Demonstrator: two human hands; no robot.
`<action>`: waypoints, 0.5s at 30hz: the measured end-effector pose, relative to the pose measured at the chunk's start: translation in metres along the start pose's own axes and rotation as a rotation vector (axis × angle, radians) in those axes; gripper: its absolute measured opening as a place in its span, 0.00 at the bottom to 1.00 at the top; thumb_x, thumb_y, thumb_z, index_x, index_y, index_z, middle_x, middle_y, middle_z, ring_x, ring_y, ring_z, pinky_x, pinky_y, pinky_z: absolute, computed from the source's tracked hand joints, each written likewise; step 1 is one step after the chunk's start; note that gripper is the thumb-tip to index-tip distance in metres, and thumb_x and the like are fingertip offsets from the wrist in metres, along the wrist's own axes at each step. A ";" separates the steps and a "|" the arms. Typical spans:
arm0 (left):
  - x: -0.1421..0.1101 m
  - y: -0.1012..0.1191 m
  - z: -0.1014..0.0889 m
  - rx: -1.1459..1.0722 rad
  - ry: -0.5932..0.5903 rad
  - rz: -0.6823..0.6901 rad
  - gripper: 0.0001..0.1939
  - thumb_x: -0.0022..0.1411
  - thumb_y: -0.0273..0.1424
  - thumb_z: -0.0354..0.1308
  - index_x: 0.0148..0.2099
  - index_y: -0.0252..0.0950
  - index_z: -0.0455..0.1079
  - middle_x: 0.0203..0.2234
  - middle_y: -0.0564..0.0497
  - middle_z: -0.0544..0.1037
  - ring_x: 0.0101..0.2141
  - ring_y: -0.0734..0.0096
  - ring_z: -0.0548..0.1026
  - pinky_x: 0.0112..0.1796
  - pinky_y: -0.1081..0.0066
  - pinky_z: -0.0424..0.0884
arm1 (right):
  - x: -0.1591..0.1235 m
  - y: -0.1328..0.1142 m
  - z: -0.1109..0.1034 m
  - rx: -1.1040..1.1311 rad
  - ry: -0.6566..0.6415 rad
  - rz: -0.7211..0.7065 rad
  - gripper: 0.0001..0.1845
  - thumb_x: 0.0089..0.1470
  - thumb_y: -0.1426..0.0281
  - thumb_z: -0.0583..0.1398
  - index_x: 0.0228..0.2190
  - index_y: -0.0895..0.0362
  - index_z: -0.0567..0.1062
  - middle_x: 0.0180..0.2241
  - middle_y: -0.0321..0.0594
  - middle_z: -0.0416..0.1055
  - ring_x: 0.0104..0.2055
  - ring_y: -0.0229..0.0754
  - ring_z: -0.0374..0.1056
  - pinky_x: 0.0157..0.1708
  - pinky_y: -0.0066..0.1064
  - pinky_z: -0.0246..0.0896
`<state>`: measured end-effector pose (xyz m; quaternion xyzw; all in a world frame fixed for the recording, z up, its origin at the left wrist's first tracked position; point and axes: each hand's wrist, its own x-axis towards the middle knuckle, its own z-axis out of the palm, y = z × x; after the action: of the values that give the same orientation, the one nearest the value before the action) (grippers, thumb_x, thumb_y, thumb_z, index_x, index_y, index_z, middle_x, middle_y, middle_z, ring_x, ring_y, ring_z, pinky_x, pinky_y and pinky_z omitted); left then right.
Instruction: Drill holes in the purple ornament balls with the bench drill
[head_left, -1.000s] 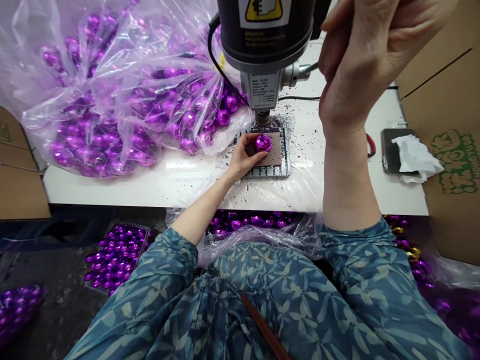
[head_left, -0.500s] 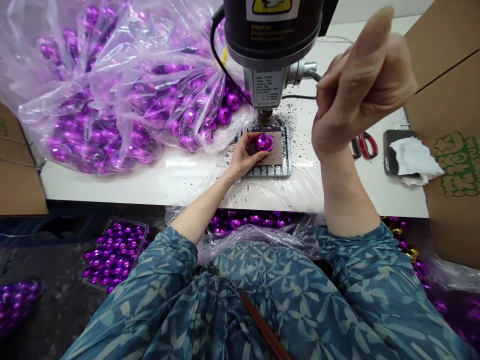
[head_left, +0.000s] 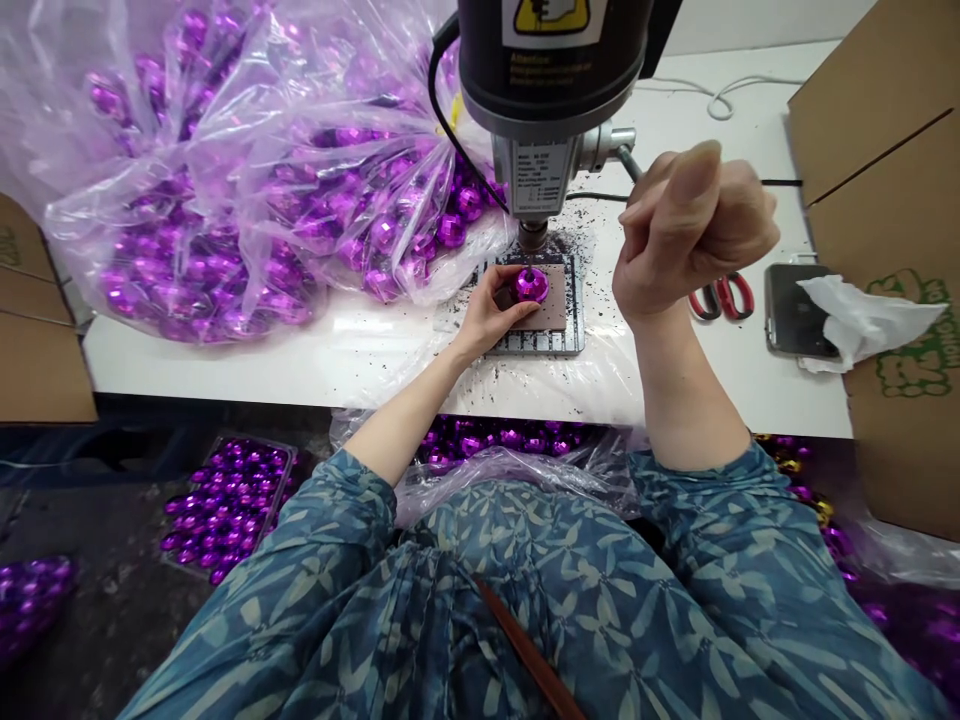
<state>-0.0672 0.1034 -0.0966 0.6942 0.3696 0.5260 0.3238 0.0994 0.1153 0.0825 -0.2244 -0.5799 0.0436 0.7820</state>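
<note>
Between the thumb and fingers of my left hand (head_left: 491,312) is a shiny purple faceted ball (head_left: 532,285). It rests on a flat brown board (head_left: 553,310) over the slotted metal base (head_left: 576,335) of a bench drill press (head_left: 536,170). The chuck (head_left: 532,235) is right above the ball, and the bit reaches down to its top. My right hand (head_left: 690,225) is closed around the feed lever (head_left: 628,160) on the machine's right side; its grip end is hidden in the fist.
Clear plastic bags of purple balls (head_left: 217,250) fill the table's left. Red-handled scissors (head_left: 724,298), a dark phone-like device (head_left: 799,310) and white tissue (head_left: 870,320) lie right. Cardboard boxes (head_left: 892,130) stand at the right edge. A tray of balls (head_left: 229,500) sits low left. Dark shavings surround the base.
My right hand has moved down and slightly left with the lever. My left hand still holds the ball in the same place. The white tissue has shifted to the right.
</note>
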 end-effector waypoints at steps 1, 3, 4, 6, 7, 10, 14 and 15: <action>0.000 0.001 0.000 0.000 0.002 -0.006 0.35 0.63 0.54 0.71 0.61 0.41 0.66 0.54 0.43 0.80 0.53 0.59 0.82 0.55 0.58 0.80 | -0.001 0.002 -0.001 0.014 0.007 -0.014 0.35 0.66 0.48 0.51 0.19 0.61 0.52 0.13 0.30 0.41 0.15 0.15 0.44 0.21 0.21 0.43; 0.000 0.002 0.001 0.001 0.007 -0.020 0.35 0.62 0.55 0.71 0.61 0.41 0.65 0.54 0.43 0.80 0.53 0.59 0.82 0.54 0.58 0.80 | -0.003 0.007 -0.002 0.021 0.024 -0.062 0.33 0.67 0.50 0.52 0.19 0.62 0.55 0.13 0.30 0.43 0.15 0.16 0.47 0.21 0.21 0.44; 0.000 0.003 0.001 -0.001 0.010 -0.027 0.36 0.62 0.55 0.71 0.60 0.40 0.65 0.54 0.43 0.80 0.53 0.59 0.82 0.54 0.58 0.81 | -0.004 0.009 -0.003 0.009 0.022 -0.084 0.33 0.67 0.51 0.51 0.19 0.62 0.56 0.13 0.31 0.44 0.16 0.17 0.49 0.21 0.21 0.44; 0.000 0.004 0.001 -0.006 0.013 -0.041 0.36 0.61 0.56 0.71 0.60 0.40 0.66 0.54 0.43 0.80 0.53 0.59 0.83 0.55 0.58 0.81 | -0.008 0.014 -0.006 -0.031 0.009 -0.113 0.34 0.67 0.49 0.50 0.19 0.62 0.58 0.12 0.31 0.46 0.16 0.18 0.51 0.21 0.20 0.47; 0.000 0.005 0.001 -0.008 0.013 -0.047 0.36 0.61 0.56 0.71 0.60 0.40 0.66 0.54 0.43 0.80 0.53 0.59 0.83 0.55 0.58 0.81 | -0.010 0.016 -0.008 -0.050 -0.001 -0.115 0.35 0.67 0.47 0.50 0.18 0.61 0.58 0.12 0.31 0.45 0.16 0.18 0.51 0.20 0.20 0.48; 0.000 0.008 0.000 -0.010 0.012 -0.061 0.35 0.62 0.55 0.71 0.60 0.40 0.66 0.54 0.42 0.80 0.54 0.59 0.82 0.55 0.58 0.80 | -0.017 0.018 -0.012 -0.058 -0.028 -0.104 0.38 0.65 0.44 0.51 0.15 0.61 0.56 0.10 0.32 0.40 0.14 0.20 0.47 0.18 0.22 0.47; -0.001 0.008 0.001 0.002 0.007 -0.049 0.35 0.63 0.55 0.70 0.60 0.39 0.65 0.54 0.42 0.80 0.54 0.58 0.82 0.55 0.57 0.80 | -0.007 -0.007 -0.003 0.007 -0.009 -0.062 0.37 0.66 0.50 0.53 0.14 0.61 0.56 0.10 0.32 0.40 0.13 0.20 0.47 0.17 0.21 0.43; 0.000 0.007 0.002 0.011 0.011 -0.047 0.36 0.62 0.56 0.70 0.60 0.38 0.66 0.54 0.42 0.80 0.54 0.58 0.82 0.55 0.57 0.80 | 0.002 -0.017 0.002 0.022 0.005 -0.036 0.35 0.66 0.52 0.54 0.15 0.61 0.59 0.10 0.31 0.43 0.14 0.19 0.50 0.18 0.19 0.44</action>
<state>-0.0642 0.0996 -0.0917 0.6842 0.3907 0.5199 0.3301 0.0952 0.1015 0.0913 -0.2055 -0.5813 0.0351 0.7865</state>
